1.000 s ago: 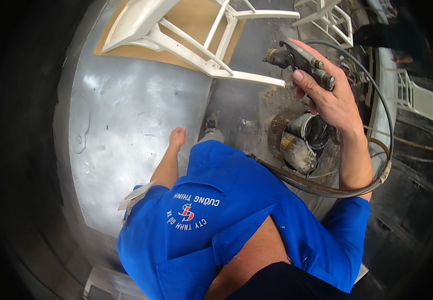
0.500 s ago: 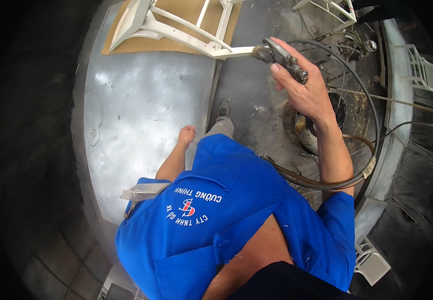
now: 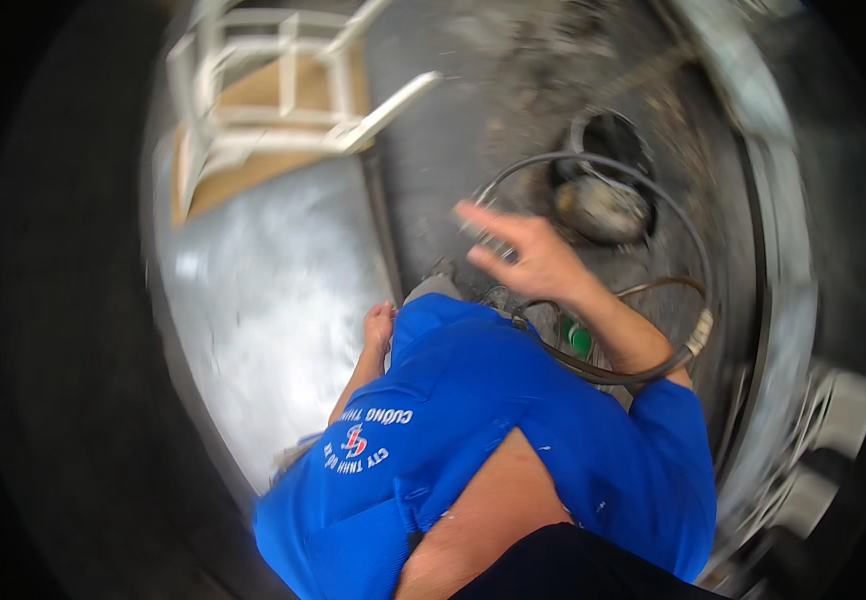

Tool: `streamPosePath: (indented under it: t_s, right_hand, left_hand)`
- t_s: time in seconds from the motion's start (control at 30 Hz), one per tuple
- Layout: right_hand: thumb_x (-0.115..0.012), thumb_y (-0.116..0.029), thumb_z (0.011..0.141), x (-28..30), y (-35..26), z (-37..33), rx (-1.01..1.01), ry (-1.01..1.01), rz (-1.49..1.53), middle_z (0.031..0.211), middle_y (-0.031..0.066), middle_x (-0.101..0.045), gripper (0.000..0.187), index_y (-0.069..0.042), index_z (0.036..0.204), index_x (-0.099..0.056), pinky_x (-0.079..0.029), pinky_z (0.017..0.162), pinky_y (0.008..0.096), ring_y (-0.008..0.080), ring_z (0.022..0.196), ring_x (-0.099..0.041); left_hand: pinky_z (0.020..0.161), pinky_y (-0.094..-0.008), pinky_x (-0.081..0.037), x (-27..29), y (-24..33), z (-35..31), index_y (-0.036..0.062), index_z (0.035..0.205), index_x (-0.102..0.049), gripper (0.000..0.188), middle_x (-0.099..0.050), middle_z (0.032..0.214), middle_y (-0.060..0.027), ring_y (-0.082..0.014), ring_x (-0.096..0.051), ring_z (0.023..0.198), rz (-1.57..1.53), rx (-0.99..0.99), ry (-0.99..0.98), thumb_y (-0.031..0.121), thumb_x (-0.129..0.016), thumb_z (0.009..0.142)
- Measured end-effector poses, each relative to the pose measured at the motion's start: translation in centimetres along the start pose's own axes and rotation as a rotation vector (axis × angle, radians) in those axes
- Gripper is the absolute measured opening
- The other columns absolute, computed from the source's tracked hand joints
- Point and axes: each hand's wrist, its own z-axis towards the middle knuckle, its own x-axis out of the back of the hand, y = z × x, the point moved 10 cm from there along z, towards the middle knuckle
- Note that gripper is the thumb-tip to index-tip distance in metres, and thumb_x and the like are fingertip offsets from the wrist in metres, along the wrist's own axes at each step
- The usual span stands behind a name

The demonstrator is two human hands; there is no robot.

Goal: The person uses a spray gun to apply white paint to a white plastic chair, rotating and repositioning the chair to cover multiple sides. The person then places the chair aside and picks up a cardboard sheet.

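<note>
My right hand [image 3: 543, 262] is wrapped round a metal spray gun [image 3: 494, 243], smeared by motion and partly hidden by the fingers. From the gun a dark hose [image 3: 653, 178] loops round to the right and passes over my right forearm. Low at my left side, beside the metal-topped table [image 3: 273, 260], my left hand [image 3: 380, 322] is curled closed, with nothing visible in it. A white wooden chair frame [image 3: 303, 142] lies with its legs sticking out on a brown board [image 3: 253, 92] at the table's far end. One leg points toward the gun, apart from it.
A dark round bucket [image 3: 643, 150] and a pale, stained round container [image 3: 601, 212] stand on the floor at the right. Near my right forearm is a green round object [image 3: 578, 337]. Several white chairs [image 3: 843, 412] stand beyond a pale ledge [image 3: 798, 300] at the right.
My right hand has drawn the spray gun back from the chair leg, toward my body and to the left. The view has turned, and the chair shows farther left.
</note>
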Motion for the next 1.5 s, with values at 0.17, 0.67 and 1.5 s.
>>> streamPosePath:
  t_s: [0.17,0.67,1.5]
  right_hand:
    - [-0.070,-0.027,0.094,-3.1,3.2,-9.4,-0.301,0.169,-0.042,0.114,0.0216,-0.073,0.060,-0.016,0.151,-0.054,-0.055,0.090,0.0474,0.0401,0.101,-0.071]
    - [-0.072,-0.028,0.094,3.8,4.3,-36.0,-0.597,0.751,-0.006,0.099,0.0169,-0.073,0.060,-0.019,0.150,-0.053,-0.054,0.083,0.0496,0.0396,0.095,-0.070]
    - [-0.056,-0.029,0.108,-4.8,13.1,-82.9,-0.669,2.180,0.998,0.088,0.0060,-0.062,0.035,-0.002,0.129,-0.059,-0.053,0.073,0.0392,0.0203,0.078,-0.060]
  left_hand:
    - [0.076,-0.0324,-0.055,-14.2,18.4,0.6,0.0071,0.128,-0.065,0.046,-0.074,0.105,-0.0073,-0.0171,-0.068,0.092,0.367,-0.290,-0.571,0.046,-0.060,0.105]
    - [0.077,-0.0287,-0.050,-51.0,11.6,-45.5,0.0019,0.123,-0.066,0.026,-0.069,0.085,-0.0008,-0.0110,-0.061,0.082,1.069,-0.494,-1.949,0.021,-0.058,0.107]
    - [0.096,-0.0493,-0.055,-64.9,-11.7,-42.6,0.0072,0.105,-0.073,0.027,-0.073,0.110,-0.0184,-0.0403,-0.068,0.106,1.528,-1.395,-1.283,0.028,-0.056,0.102]
